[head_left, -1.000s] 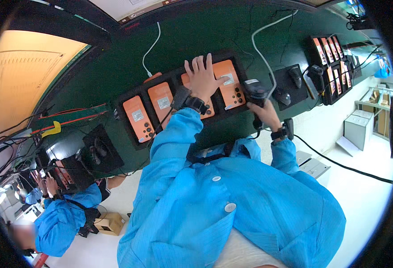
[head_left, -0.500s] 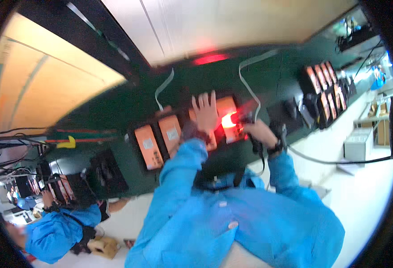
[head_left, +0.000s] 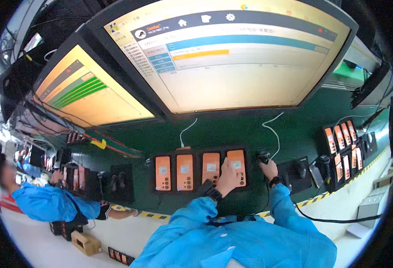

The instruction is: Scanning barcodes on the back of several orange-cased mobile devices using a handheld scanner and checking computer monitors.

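Observation:
Several orange smartphones lie back-up in a row in a dark tray [head_left: 197, 187], each with a pale label and round camera lenses. My left hand [head_left: 227, 177] is closed at the lower left edge of the rightmost orange phone [head_left: 236, 157], covering part of it. Left of that hand lies another orange phone [head_left: 211, 161], its lower end partly hidden by my wrist. Just right of the tray, my right hand [head_left: 270, 169] is wrapped around a black handheld barcode scanner [head_left: 263, 155], and no red light shows from it.
A large monitor [head_left: 250, 85] and a second screen [head_left: 87, 89] stand behind the tray. White cables [head_left: 271, 134] run over the green bench. At right are a black mat [head_left: 297, 181] and another tray of phones [head_left: 342, 147]. A co-worker in blue [head_left: 53, 201] is at left.
The red scanner glow has gone. My left hand, spread over the phones before, is now drawn in at the rightmost phone. My right hand and scanner sit clear of the tray; the view has tilted.

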Available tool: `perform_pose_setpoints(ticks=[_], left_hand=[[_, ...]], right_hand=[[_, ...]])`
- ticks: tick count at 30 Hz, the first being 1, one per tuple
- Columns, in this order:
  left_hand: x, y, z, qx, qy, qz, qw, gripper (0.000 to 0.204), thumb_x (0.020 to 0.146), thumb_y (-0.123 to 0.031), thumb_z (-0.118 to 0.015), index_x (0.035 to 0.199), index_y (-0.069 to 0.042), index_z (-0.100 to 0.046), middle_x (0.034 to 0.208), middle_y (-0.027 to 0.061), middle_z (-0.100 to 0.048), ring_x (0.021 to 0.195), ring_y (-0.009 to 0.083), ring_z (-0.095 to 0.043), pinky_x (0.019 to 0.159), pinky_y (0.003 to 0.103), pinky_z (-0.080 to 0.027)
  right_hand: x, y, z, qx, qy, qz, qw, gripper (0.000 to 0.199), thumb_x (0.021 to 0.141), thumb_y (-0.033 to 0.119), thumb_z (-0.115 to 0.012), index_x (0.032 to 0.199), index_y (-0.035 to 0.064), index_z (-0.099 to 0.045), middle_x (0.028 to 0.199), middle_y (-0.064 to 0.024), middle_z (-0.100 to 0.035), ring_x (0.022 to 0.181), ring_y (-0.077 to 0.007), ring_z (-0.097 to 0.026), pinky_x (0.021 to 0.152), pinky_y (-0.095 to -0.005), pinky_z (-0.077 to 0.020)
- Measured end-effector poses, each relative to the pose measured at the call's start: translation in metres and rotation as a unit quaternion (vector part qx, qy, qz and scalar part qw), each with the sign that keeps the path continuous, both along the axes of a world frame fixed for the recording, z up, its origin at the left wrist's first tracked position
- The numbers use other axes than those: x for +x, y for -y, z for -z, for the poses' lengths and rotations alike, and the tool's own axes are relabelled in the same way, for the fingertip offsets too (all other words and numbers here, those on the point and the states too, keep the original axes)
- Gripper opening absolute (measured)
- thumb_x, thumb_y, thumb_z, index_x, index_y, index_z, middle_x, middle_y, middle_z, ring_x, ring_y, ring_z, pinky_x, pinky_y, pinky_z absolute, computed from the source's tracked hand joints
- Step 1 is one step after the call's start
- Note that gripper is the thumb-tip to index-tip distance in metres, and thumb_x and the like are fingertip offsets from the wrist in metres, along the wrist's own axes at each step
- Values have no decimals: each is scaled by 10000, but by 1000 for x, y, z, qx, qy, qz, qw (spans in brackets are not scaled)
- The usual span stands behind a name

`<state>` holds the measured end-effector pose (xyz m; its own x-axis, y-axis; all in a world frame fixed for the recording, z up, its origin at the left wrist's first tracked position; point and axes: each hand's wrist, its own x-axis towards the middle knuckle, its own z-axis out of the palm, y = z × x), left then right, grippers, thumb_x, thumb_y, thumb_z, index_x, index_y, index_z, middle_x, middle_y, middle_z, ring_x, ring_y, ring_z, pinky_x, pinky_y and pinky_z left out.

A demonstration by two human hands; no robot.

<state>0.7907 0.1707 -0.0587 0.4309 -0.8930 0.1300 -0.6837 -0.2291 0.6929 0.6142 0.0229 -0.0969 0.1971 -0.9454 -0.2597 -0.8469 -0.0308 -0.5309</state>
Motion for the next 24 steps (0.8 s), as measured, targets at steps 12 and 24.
perform_pose_setpoints(ticks=[12,24], left_hand=[[-14,59,-16,48,-11,-232,971,565,678,-214,-675,1090,115,-471,963,311,-551,946,468,-507,861,537,-398],[7,16,-60,-103,-447,-6,888,234,846,-88,-670,1047,-10,-579,940,41,-633,877,101,-589,761,249,-479]], right_hand=[[-57,-26,-40,-43,283,-192,939,171,819,0,-547,983,5,-595,1038,-192,-540,1006,-350,-511,886,-394,-415],[34,-2,-172,112,353,-219,903,215,807,108,-673,1002,19,-684,739,-91,-629,651,-173,-592,604,-298,-467]])
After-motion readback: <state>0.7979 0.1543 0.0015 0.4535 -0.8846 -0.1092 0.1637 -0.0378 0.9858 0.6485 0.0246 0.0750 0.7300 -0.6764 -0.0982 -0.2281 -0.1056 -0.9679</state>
